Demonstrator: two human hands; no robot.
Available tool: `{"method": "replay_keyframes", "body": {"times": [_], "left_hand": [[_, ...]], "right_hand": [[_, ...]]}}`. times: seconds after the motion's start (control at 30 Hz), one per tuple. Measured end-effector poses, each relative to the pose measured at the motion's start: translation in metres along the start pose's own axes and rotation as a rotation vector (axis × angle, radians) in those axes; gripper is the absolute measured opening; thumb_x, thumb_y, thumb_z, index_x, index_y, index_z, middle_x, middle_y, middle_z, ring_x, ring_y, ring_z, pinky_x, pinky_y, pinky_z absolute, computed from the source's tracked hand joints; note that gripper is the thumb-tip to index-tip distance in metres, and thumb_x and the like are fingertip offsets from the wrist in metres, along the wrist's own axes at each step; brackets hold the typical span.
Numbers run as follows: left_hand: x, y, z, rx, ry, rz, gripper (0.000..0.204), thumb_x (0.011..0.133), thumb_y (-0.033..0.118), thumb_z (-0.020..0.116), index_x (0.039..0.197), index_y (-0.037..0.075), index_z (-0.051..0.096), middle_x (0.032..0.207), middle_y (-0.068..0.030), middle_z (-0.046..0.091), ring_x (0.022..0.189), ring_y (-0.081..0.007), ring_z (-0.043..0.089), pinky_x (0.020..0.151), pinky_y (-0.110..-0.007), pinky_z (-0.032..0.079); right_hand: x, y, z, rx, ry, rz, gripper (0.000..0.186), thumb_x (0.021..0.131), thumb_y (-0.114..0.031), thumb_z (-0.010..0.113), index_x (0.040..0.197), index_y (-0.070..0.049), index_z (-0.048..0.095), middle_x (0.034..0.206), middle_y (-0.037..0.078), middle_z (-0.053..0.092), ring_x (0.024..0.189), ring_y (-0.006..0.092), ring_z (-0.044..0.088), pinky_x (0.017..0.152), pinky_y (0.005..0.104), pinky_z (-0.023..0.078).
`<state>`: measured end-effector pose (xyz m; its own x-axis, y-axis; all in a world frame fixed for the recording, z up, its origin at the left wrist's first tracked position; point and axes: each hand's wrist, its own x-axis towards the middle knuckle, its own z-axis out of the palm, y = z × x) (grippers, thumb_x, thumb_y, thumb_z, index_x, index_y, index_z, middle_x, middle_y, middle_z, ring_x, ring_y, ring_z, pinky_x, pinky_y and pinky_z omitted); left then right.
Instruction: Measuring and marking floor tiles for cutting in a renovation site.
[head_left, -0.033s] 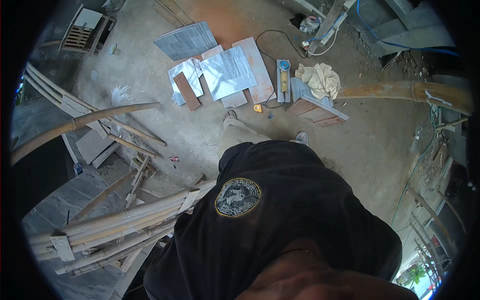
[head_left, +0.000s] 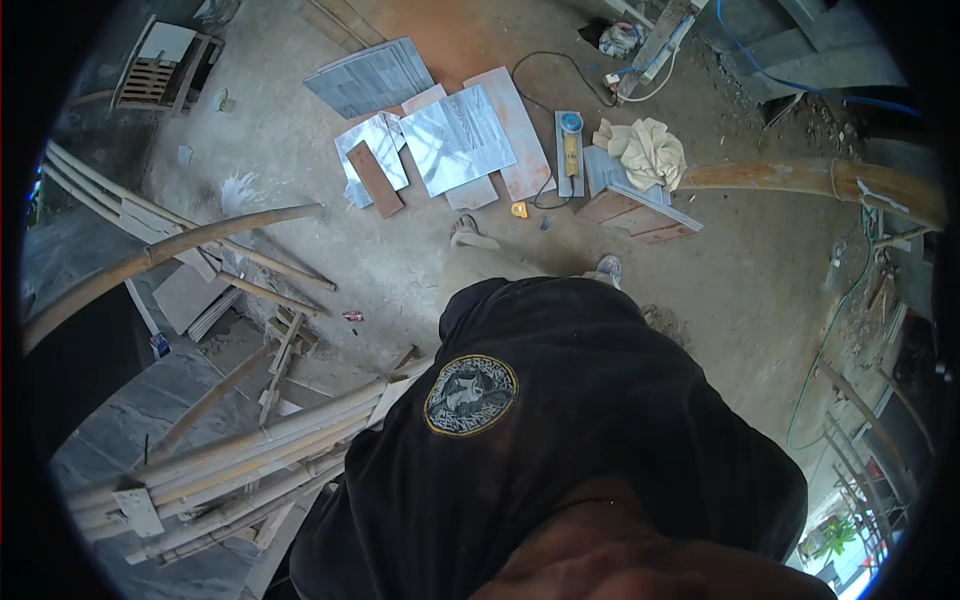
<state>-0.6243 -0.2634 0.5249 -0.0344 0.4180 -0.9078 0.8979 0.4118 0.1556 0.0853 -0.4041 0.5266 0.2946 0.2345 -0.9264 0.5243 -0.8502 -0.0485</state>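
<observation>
Neither of my hands shows; my dark shirt [head_left: 590, 380] fills the lower middle. Beyond my sandalled feet [head_left: 463, 229] lie overlapping glossy grey tiles [head_left: 455, 135], a narrow brown tile [head_left: 374, 179] and a pinkish slab [head_left: 522, 170], with a stack of grey tiles [head_left: 370, 85] behind. To their right a tool with a blue knob and yellow body [head_left: 571, 150] rests on a narrow board. A small yellow object [head_left: 519, 210] is by it. A crumpled cream cloth [head_left: 640, 150] sits on more tiles [head_left: 635, 220] at the right.
Bamboo poles [head_left: 180, 231] lean in from the left, more [head_left: 230, 465] lie lower left, and a thick one [head_left: 780, 178] comes in at right. Cables [head_left: 555, 55] and a green hose [head_left: 840, 310] cross the floor. A slatted wooden frame [head_left: 160, 75] stands upper left.
The view has shifted very slightly, so the tiles and poles sit a few pixels differently. No object has visibly been moved.
</observation>
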Motion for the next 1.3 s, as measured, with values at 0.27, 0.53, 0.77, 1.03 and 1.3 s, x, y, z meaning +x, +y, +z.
{"method": "replay_keyframes", "body": {"times": [0.27, 0.53, 0.77, 1.03, 1.3], "left_hand": [[0.022, -0.137, -0.142, 0.025, -0.040, -0.090, 0.037, 0.096, 0.037, 0.056, 0.123, 0.013, 0.065, 0.124, -0.0152, 0.063, 0.118, -0.0328, 0.058, 0.100, -0.048, 0.044], [0.022, -0.172, -0.152, 0.009, -0.065, -0.131, 0.035, 0.097, 0.035, 0.055, 0.121, 0.012, 0.065, 0.121, -0.0157, 0.064, 0.116, -0.0342, 0.058, 0.099, -0.048, 0.045], [0.037, -0.168, -0.106, -0.031, -0.082, -0.172, 0.034, 0.097, 0.034, 0.054, 0.119, 0.011, 0.065, 0.118, -0.0162, 0.065, 0.114, -0.0354, 0.058, 0.097, -0.048, 0.045], [0.079, -0.189, -0.089, -0.025, -0.156, -0.280, 0.032, 0.098, 0.032, 0.053, 0.118, 0.010, 0.066, 0.115, -0.0167, 0.066, 0.112, -0.0368, 0.059, 0.096, -0.048, 0.046], [0.148, -0.179, -0.109, 0.036, 0.061, -0.161, 0.030, 0.099, 0.030, 0.052, 0.116, 0.009, 0.066, 0.112, -0.0172, 0.066, 0.110, -0.0382, 0.059, 0.094, -0.048, 0.046]], "right_hand": [[-0.101, -0.137, 0.112, 0.030, -0.045, 0.043, 0.052, 0.093, -0.042, 0.065, 0.128, -0.005, 0.062, 0.113, 0.020, 0.069, 0.114, 0.0328, 0.063, 0.103, 0.0486, 0.043], [-0.116, -0.162, 0.148, -0.005, -0.100, 0.055, 0.049, 0.093, -0.040, 0.065, 0.125, -0.003, 0.063, 0.112, 0.020, 0.069, 0.114, 0.0326, 0.063, 0.103, 0.0482, 0.043], [-0.043, -0.133, 0.191, -0.085, -0.204, 0.072, 0.047, 0.093, -0.039, 0.066, 0.123, -0.002, 0.065, 0.112, 0.021, 0.069, 0.113, 0.0324, 0.063, 0.103, 0.0478, 0.043], [0.060, -0.251, 0.319, -0.326, 0.037, -0.719, 0.051, 0.093, -0.039, 0.067, 0.129, -0.003, 0.059, 0.125, 0.022, 0.062, 0.097, 0.0360, 0.067, 0.086, 0.0481, 0.054], [0.085, -0.310, 0.337, -0.237, -0.310, -0.293, 0.050, 0.095, -0.039, 0.065, 0.129, -0.003, 0.059, 0.122, 0.020, 0.063, 0.097, 0.0326, 0.067, 0.083, 0.0451, 0.054]]}}
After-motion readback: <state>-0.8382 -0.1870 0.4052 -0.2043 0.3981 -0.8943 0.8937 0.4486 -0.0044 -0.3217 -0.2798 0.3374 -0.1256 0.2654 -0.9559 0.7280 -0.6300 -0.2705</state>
